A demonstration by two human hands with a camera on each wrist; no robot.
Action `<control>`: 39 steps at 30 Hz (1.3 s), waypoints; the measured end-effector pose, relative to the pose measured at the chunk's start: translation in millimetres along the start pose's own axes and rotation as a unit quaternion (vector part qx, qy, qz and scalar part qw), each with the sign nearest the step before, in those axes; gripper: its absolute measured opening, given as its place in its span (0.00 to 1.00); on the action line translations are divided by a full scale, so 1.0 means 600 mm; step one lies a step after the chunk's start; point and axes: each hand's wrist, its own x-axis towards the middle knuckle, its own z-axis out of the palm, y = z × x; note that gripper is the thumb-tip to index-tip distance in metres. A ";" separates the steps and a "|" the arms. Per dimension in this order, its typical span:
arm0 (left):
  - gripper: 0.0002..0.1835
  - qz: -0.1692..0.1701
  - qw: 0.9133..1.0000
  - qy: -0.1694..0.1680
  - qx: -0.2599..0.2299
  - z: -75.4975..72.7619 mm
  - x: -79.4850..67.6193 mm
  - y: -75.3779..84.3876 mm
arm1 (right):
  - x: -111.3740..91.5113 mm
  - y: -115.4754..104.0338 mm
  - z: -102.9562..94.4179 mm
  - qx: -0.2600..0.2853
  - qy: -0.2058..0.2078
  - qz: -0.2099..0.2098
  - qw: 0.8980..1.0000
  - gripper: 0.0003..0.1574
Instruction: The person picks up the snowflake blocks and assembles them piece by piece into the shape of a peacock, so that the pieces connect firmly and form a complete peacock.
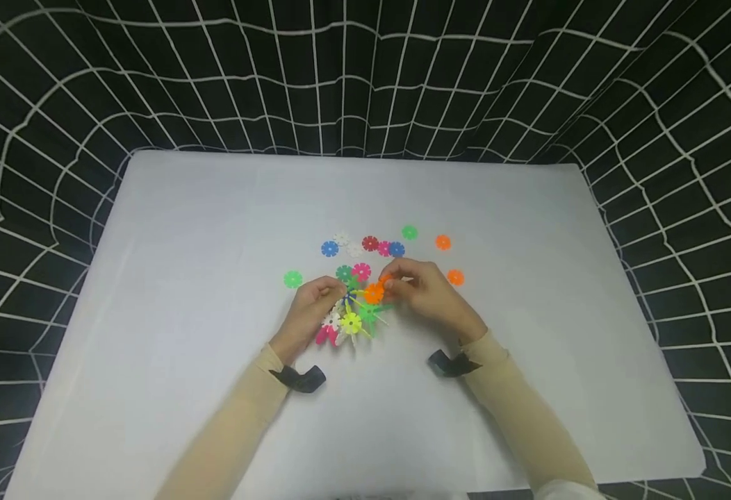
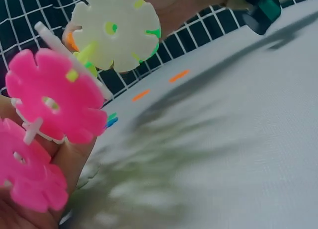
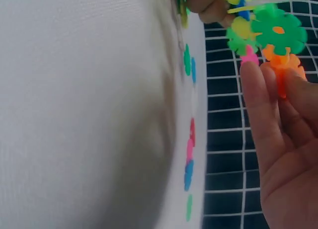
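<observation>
My left hand [image 1: 306,310] grips a cluster of interlocking flower discs [image 1: 351,322] in yellow, green, white, blue and pink. In the left wrist view two pink discs [image 2: 59,97] lie over the palm and fingers, with a white disc [image 2: 134,33] above them. At the cluster's right side, my right hand [image 1: 434,295] pinches an orange flower disc [image 3: 281,85] between thumb and fingers. Another orange disc [image 1: 374,294] shows right beside those fingertips. A green disc [image 3: 278,33] stands just above the pinched orange one in the right wrist view. The left fingertips are partly hidden by the cluster.
Loose flower discs lie on the white table [image 1: 215,222] beyond my hands, among them a dark red disc [image 1: 370,243], a blue disc [image 1: 330,248] and a green disc [image 1: 409,232]. One light green disc [image 1: 293,279] lies left, an orange disc [image 1: 456,277] right. Black gridded curtain [image 1: 340,76] surrounds the table.
</observation>
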 end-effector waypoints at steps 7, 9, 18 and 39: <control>0.12 0.005 0.999 0.024 0.025 0.001 0.007 0.001 | 0.003 -0.007 0.015 -0.015 0.027 -0.041 0.999 0.05; 0.12 -0.004 0.999 0.025 0.021 0.002 0.002 -0.002 | 0.000 -0.004 0.022 -0.036 0.026 -0.047 0.998 0.05; 0.13 0.025 0.999 0.031 0.007 0.001 0.002 -0.003 | 0.010 0.008 0.016 0.082 0.015 0.048 0.995 0.23; 0.09 0.063 0.997 0.047 -0.002 0.010 0.005 -0.007 | 0.032 0.001 0.007 0.030 -0.042 0.120 0.991 0.12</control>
